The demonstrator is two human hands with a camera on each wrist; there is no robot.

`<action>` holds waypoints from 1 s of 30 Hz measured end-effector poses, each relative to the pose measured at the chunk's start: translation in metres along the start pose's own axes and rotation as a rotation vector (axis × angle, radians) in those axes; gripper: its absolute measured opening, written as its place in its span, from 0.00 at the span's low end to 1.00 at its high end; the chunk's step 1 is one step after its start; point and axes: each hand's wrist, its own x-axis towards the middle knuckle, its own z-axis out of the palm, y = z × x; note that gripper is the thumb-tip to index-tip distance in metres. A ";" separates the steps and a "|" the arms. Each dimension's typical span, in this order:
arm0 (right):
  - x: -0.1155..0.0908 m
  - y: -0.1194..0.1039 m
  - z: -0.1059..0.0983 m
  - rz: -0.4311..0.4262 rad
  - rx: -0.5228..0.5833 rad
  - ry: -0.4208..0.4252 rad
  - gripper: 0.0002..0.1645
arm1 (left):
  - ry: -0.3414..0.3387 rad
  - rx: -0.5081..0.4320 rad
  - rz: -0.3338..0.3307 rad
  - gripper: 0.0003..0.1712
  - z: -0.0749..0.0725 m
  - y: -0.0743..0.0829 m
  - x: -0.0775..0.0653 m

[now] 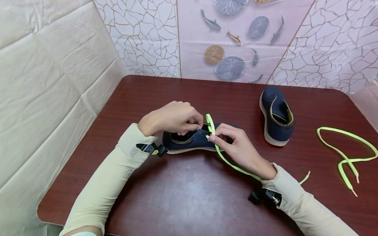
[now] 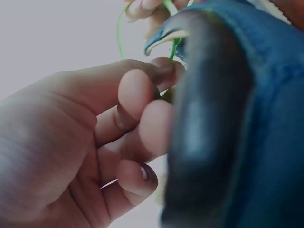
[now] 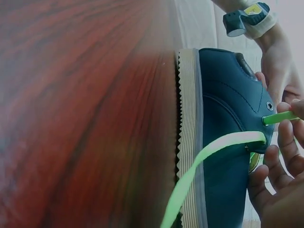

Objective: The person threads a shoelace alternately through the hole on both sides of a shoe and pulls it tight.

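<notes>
A navy shoe (image 1: pixel 193 141) stands on its sole, side-on at the middle of the table. A neon green shoelace (image 3: pixel 232 138) comes out of one eyelet and trails down the shoe's side; a short piece also sticks out of the neighbouring eyelet. My right hand (image 1: pixel 240 147) pinches that short piece between thumb and fingertip, close to the eyelet flap. From the other side, my left hand (image 1: pixel 174 119) reaches over the shoe's opening. Its thumb and finger (image 2: pixel 166 66) pinch the lace just under the flap, the other fingers curled. A loop of lace rises between the hands.
A second navy shoe (image 1: pixel 277 114), its eyelets bare, stands at the back right of the brown table (image 1: pixel 183 196). Another green shoelace (image 1: pixel 348 157) lies loosely looped at the right edge. One lace end (image 1: pixel 305 177) shows beyond the right forearm.
</notes>
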 end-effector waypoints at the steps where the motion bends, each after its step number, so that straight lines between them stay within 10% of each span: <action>1: 0.000 0.004 0.000 0.009 0.009 -0.004 0.03 | 0.004 -0.001 -0.004 0.07 -0.002 -0.001 -0.001; 30: -0.003 0.030 -0.005 0.143 0.112 -0.104 0.07 | 0.204 0.061 -0.027 0.06 -0.025 -0.020 -0.023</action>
